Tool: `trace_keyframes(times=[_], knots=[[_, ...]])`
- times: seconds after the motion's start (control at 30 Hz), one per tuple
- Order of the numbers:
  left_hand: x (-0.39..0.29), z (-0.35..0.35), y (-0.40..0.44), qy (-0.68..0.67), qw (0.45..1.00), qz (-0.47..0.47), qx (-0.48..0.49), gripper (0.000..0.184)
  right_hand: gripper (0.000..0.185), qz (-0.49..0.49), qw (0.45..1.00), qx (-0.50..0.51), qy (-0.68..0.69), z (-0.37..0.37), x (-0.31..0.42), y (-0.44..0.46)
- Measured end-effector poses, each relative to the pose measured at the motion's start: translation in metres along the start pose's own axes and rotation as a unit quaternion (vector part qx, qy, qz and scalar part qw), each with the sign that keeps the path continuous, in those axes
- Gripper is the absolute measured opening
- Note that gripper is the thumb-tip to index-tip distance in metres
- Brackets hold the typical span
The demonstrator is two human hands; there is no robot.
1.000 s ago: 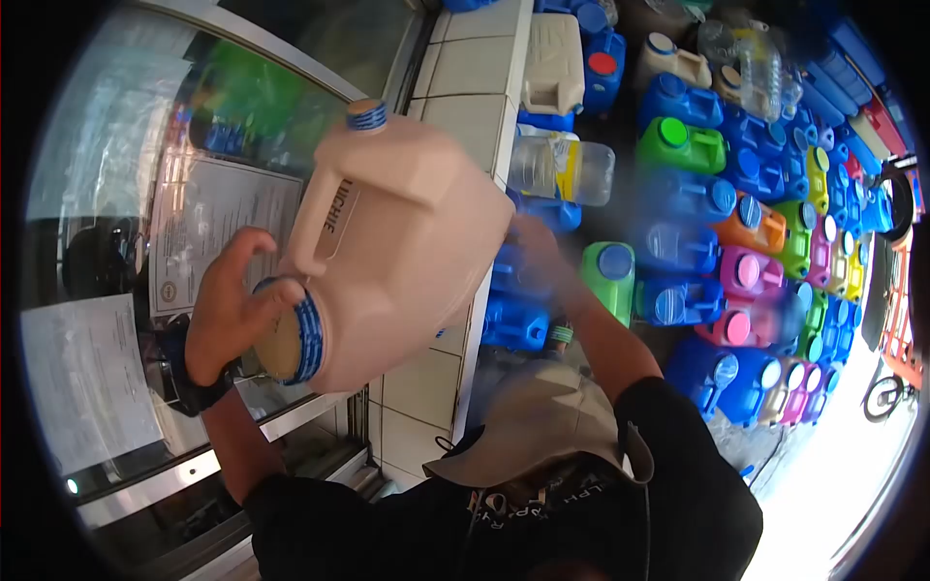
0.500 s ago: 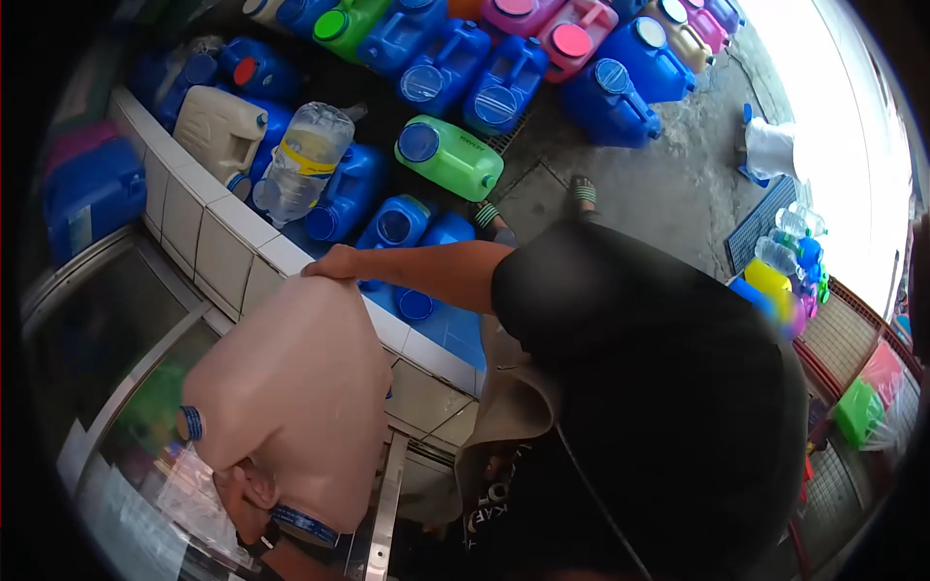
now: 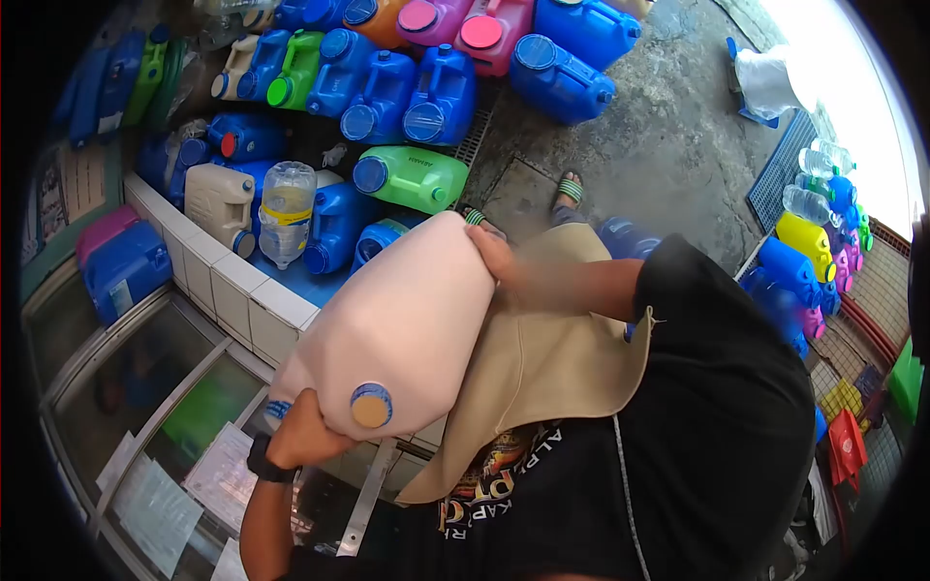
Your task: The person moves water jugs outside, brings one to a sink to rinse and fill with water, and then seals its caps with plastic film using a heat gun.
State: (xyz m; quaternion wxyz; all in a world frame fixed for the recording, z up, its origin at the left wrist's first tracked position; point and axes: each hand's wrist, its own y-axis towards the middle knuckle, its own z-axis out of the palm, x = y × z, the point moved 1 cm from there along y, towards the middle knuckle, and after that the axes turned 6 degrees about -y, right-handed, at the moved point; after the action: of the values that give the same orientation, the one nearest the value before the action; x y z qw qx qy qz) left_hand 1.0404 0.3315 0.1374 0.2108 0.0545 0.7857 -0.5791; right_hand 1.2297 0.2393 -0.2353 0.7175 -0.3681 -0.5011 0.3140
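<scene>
A large pale pinkish water jug is held tilted in front of my body, above the low tiled wall. One end has a round tan cap with a blue rim, and a second blue-rimmed spout cap shows at its lower left. My left hand, with a dark wristband, grips the jug between these two caps; part of its fingers is hidden. At the opposite end, my right hand is closed over the jug's upper right corner. Tan cloth hangs against my black shirt, beside the jug.
Several blue, green and pink jugs stand or lie on the floor ahead, including a light green jug. A white-tiled ledge runs along the left, beside a glass-fronted case. Bottles and a wire rack are at the right.
The jug has moved right, closer to my body, and turned so its round cap faces up toward me. Both hands moved with it. My view has shifted.
</scene>
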Motion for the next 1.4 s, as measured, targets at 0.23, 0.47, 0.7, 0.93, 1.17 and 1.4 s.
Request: trace_keyframes(times=[0.23, 0.47, 0.7, 0.93, 1.17, 1.4], knots=[[-0.072, 0.101, 0.212, 0.163, 0.965, 0.186, 0.090, 0.042, 0.060, -0.105, 0.940, -0.321, -0.044, -0.230, -0.055, 0.001], [-0.084, 0.191, 0.493, 0.291, 0.909, 0.251, 0.162, 0.040, 0.045, -0.009, 0.863, -0.504, 0.034, -0.257, -0.249, -0.125], [-0.103, 0.239, 0.658, 0.469, 0.841, 0.182, 0.198, 0.039, 0.032, 0.212, 0.775, -0.585, -0.112, -0.058, -0.350, -0.239], [-0.104, 0.238, 0.740, 0.542, 0.806, 0.132, 0.198, 0.045, 0.029, 0.334, 0.795, -0.505, 0.032, 0.064, -0.322, -0.227], [-0.113, 0.244, 0.791, 0.554, 0.787, 0.190, 0.194, 0.048, 0.029, 0.335, 0.789, -0.453, 0.246, 0.042, -0.370, -0.205], [-0.205, 0.208, 0.690, 0.475, 0.771, 0.264, 0.332, 0.040, 0.029, 0.259, 0.858, -0.354, 0.268, -0.023, -0.321, -0.168]])
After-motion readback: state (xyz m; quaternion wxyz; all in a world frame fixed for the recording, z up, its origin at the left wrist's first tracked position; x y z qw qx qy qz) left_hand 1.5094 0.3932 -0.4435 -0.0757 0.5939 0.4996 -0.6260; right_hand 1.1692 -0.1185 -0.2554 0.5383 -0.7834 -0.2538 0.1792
